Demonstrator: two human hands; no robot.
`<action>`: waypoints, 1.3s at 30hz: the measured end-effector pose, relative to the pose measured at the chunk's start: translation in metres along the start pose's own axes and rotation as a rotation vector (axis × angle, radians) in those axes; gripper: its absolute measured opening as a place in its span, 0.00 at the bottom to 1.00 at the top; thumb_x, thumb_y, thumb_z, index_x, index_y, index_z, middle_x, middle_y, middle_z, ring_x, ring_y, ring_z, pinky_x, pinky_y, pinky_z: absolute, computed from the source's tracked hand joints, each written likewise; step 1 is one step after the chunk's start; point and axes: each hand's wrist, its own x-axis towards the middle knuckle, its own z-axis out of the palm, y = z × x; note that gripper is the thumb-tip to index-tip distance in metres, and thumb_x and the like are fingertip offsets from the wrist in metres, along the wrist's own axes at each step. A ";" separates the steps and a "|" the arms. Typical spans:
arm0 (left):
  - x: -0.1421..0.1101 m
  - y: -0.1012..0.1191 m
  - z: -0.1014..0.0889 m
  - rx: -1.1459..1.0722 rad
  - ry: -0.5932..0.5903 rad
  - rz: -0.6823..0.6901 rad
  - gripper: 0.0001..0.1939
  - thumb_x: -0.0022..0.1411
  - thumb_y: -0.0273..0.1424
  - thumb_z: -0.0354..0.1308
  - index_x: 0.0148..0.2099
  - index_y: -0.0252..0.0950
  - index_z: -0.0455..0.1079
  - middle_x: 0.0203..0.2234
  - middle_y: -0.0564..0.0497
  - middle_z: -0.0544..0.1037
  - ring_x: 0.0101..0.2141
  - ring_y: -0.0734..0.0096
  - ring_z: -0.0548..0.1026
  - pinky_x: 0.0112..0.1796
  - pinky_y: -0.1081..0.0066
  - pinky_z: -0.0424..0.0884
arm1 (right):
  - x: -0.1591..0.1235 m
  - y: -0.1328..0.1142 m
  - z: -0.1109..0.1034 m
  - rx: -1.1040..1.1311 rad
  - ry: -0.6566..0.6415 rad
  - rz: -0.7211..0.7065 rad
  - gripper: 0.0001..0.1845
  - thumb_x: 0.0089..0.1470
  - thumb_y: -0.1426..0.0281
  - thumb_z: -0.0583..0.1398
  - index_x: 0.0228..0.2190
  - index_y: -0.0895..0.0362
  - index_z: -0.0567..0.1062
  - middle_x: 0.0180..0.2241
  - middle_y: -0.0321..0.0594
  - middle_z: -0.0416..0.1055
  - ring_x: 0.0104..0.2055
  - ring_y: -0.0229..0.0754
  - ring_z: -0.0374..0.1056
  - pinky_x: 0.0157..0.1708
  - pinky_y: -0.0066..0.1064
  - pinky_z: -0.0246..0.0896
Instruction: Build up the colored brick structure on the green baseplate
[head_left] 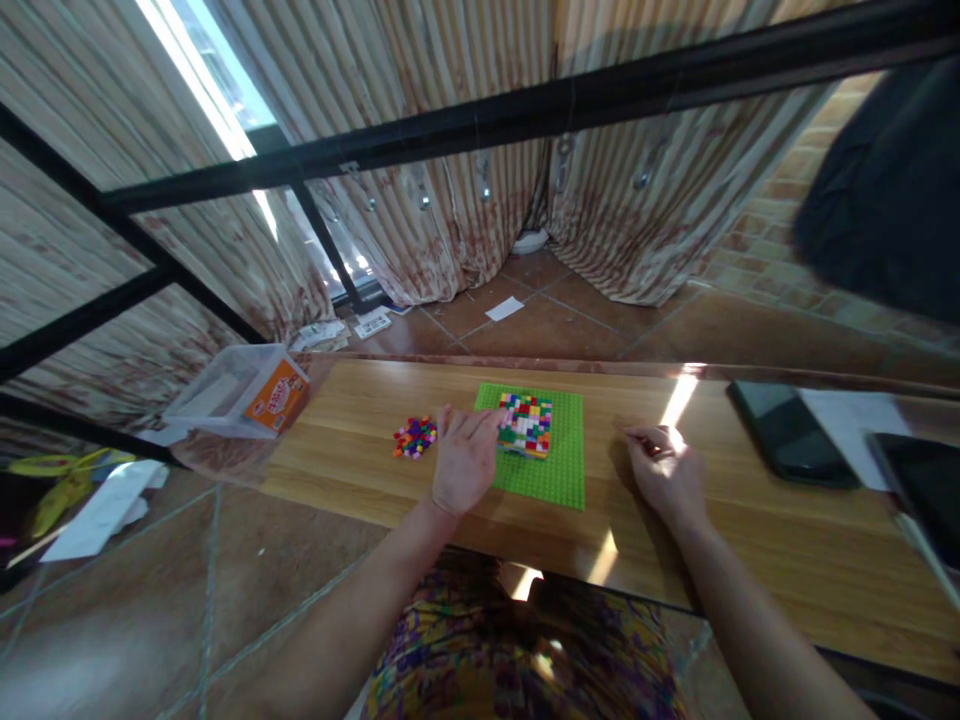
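Note:
A green baseplate (566,480) lies on the wooden table. A block of many-coloured toy bricks (529,425) in several layers is built up on it. My left hand (466,460) reaches over the plate's left edge with its fingers stretched out. Its fingertips are at the left side of the bricks; whether a small brick is under them, I cannot tell. To the right of the plate, my right hand (666,465) rests on the table with its fingers curled in. What those fingers hold, if anything, is hidden. Loose small bricks (415,438) lie in a pile left of my left hand.
A clear plastic box (217,395) with an orange label stands at the table's left end. On the right lie a dark phone-like device (787,435), a white paper (855,425) and a black tablet-like object (919,490). A black metal rail (480,120) crosses before the curtains (420,200).

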 end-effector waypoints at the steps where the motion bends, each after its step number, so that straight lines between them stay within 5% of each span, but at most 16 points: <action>1: -0.002 -0.011 -0.004 0.011 0.030 -0.087 0.17 0.70 0.29 0.47 0.55 0.41 0.71 0.47 0.48 0.79 0.47 0.62 0.73 0.58 0.54 0.57 | 0.000 0.000 0.000 0.006 -0.002 0.005 0.14 0.52 0.60 0.58 0.31 0.54 0.80 0.33 0.42 0.76 0.31 0.44 0.70 0.34 0.36 0.64; 5: -0.015 -0.060 -0.018 0.041 0.030 -0.310 0.14 0.67 0.28 0.49 0.50 0.40 0.73 0.45 0.47 0.80 0.46 0.60 0.74 0.52 0.57 0.63 | -0.002 0.002 0.000 0.000 0.005 0.020 0.14 0.51 0.59 0.59 0.31 0.54 0.80 0.34 0.42 0.77 0.32 0.44 0.70 0.34 0.36 0.64; 9: -0.026 -0.082 -0.021 0.073 -0.050 -0.343 0.13 0.64 0.28 0.54 0.48 0.40 0.75 0.46 0.48 0.79 0.47 0.60 0.73 0.52 0.58 0.63 | -0.002 0.003 0.000 0.011 0.007 0.060 0.14 0.50 0.58 0.59 0.31 0.54 0.79 0.34 0.42 0.77 0.30 0.44 0.70 0.33 0.36 0.64; 17: -0.015 -0.071 -0.008 0.142 -0.216 -0.272 0.11 0.62 0.28 0.55 0.45 0.43 0.76 0.49 0.48 0.77 0.49 0.59 0.71 0.55 0.50 0.57 | -0.002 -0.002 -0.002 -0.012 -0.006 0.069 0.15 0.50 0.57 0.59 0.30 0.54 0.79 0.34 0.43 0.76 0.30 0.47 0.69 0.34 0.40 0.64; 39: -0.018 -0.089 -0.013 0.108 -0.294 -0.239 0.12 0.61 0.27 0.55 0.44 0.44 0.75 0.43 0.50 0.80 0.48 0.58 0.72 0.56 0.47 0.54 | -0.001 0.001 0.000 -0.023 0.024 0.054 0.11 0.49 0.60 0.60 0.29 0.53 0.79 0.31 0.40 0.76 0.28 0.43 0.69 0.31 0.36 0.63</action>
